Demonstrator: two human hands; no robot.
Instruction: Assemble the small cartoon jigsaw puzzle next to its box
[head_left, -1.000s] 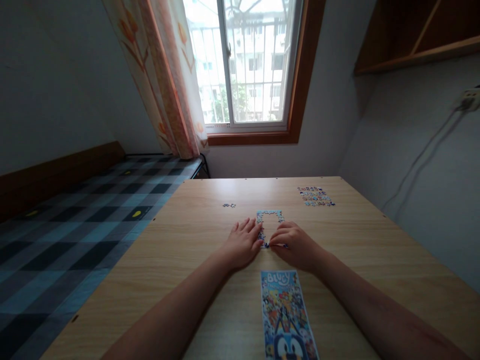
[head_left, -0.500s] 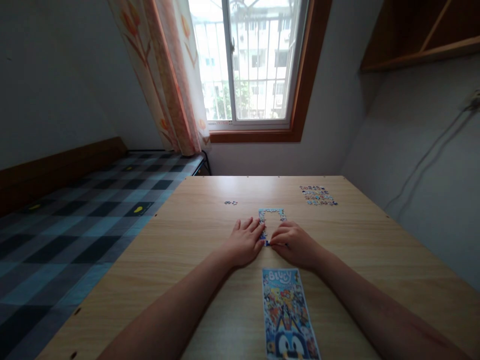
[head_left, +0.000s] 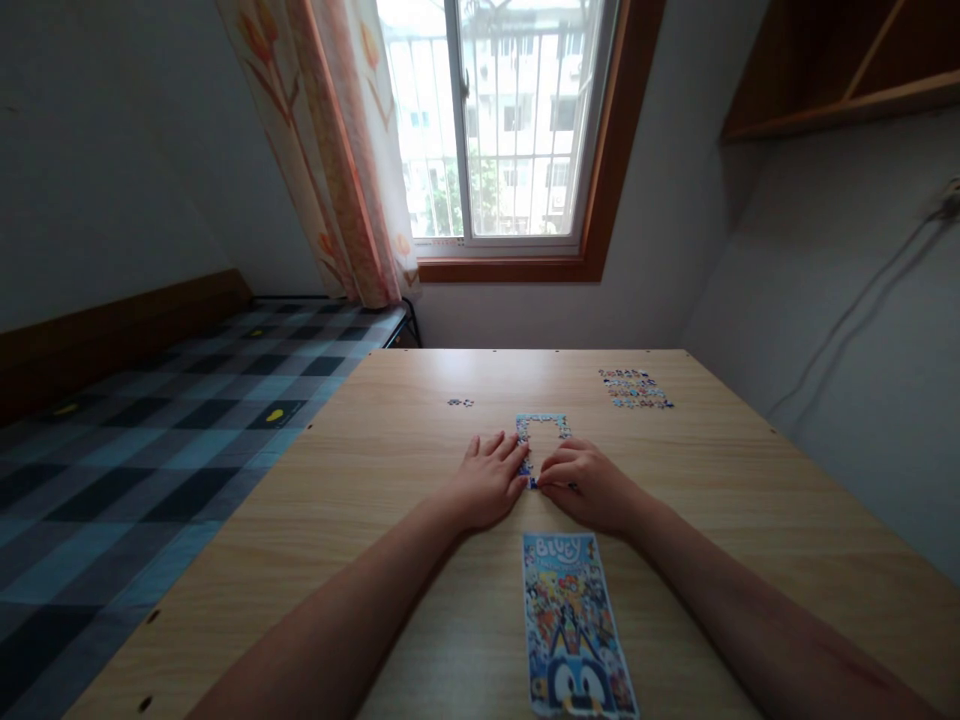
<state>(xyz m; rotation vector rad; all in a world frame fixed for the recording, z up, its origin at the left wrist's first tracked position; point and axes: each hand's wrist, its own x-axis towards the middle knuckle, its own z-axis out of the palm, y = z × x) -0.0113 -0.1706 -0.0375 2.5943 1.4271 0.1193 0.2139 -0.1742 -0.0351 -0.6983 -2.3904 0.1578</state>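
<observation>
A hollow rectangle of joined jigsaw puzzle pieces (head_left: 544, 417) lies on the wooden table (head_left: 360, 600). My left hand (head_left: 487, 485) rests flat with fingers spread, its fingertips on the left edge of that border. At the bottom right corner, my right hand (head_left: 589, 485) pinches thumb and fingers together on a puzzle piece, mostly hidden by the fingers. A dark blue piece (head_left: 533, 483) shows between the two hands. Nearer to me lies a picture sheet (head_left: 574, 620) marked "Bluey", with crowded cartoon figures.
Loose pieces in several rows (head_left: 636, 390) lie at the back right of the table. A few more pieces (head_left: 460, 402) sit at the back left. Left of the table stands a bed with a checked cover (head_left: 187, 440); a curtained window (head_left: 517, 130) is beyond.
The view has shifted very slightly. Both hands stay at the puzzle border in almost the same pose, the right fingers still pinched at its lower corner.
</observation>
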